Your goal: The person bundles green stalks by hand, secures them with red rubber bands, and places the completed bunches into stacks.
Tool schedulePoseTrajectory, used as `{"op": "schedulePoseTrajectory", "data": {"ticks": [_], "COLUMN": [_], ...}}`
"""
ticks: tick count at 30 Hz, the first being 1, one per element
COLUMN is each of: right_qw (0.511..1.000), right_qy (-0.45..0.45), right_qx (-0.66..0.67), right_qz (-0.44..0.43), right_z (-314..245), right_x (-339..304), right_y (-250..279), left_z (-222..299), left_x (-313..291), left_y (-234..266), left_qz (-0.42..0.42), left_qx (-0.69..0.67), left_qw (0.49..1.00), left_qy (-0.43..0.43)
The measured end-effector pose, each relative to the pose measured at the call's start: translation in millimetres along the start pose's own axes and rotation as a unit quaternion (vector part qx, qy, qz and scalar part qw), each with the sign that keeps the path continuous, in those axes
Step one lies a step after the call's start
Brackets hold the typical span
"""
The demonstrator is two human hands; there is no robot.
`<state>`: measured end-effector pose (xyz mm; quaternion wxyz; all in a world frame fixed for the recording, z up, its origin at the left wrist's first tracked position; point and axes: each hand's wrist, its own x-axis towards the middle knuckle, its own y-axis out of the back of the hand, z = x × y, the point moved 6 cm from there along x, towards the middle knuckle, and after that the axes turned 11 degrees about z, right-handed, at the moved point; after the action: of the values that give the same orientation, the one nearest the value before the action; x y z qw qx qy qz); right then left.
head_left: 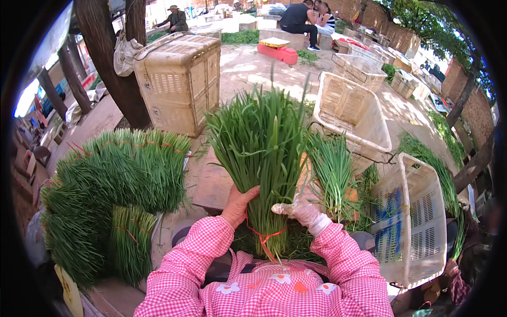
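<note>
A large bunch of Chinese chives (259, 142) stands upright in front of my body, leaves fanned at the top. Around its lower stalks runs a red tie (266, 236) with an end hanging down. My bare left hand (240, 205) grips the left side, thumb across the front. On the right side, my right hand (305, 214), in a whitish thin glove, closes on the stalks with its thumb in front; its other fingers are mostly hidden. Beyond my right hand lies a pile of loose chives (334, 171).
Tied chive bundles (121, 169) are stacked at left, with a smaller bundle (129, 238) nearer. An upturned crate (179, 79) stands by a tree trunk (113, 68). Crates stand at right, one upper (354, 111), one nearer (422, 227). People (298, 21) sit far back; a sleeve shows lower right.
</note>
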<state>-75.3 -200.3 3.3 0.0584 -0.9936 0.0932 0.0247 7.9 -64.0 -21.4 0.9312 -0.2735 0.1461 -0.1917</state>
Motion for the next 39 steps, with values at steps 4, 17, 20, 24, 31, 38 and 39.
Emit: {"op": "schedulePoseTrajectory", "data": {"ticks": [4,17,20,24,31,38,39], "right_qw": [0.993,0.950,0.966,0.913,0.847,0.954,0.943], "right_qy": [-0.004,-0.134,0.049,0.223,0.331,0.108,0.121], "right_qx": [0.081,0.218,0.159,-0.039,-0.344,-0.157,-0.132], "right_qz": [0.082,0.176,0.199,0.339,0.232,0.232,0.281], "right_z": [1,30,-20,-91,-131,-102,-114], "right_x": [5,-4,-1,-27,-41,-10,-13], "right_y": [17,67,81,91,5,58,76], "left_z": [-8,-21,-20,-22,-22,-6,-4], "left_x": [-10,-4,-7,-10,-15,-19,-20], "left_y": [-1,15,16,14,1,4,10], "left_qz": [-0.020,0.034,0.041,0.051,0.025,0.017,0.031], "left_qx": [0.082,0.036,0.046,0.035,0.080,0.066,0.055], "left_qw": [0.996,0.998,0.998,0.998,0.996,0.998,0.998], "left_qy": [-0.028,0.029,0.028,0.027,0.005,-0.013,-0.016]}}
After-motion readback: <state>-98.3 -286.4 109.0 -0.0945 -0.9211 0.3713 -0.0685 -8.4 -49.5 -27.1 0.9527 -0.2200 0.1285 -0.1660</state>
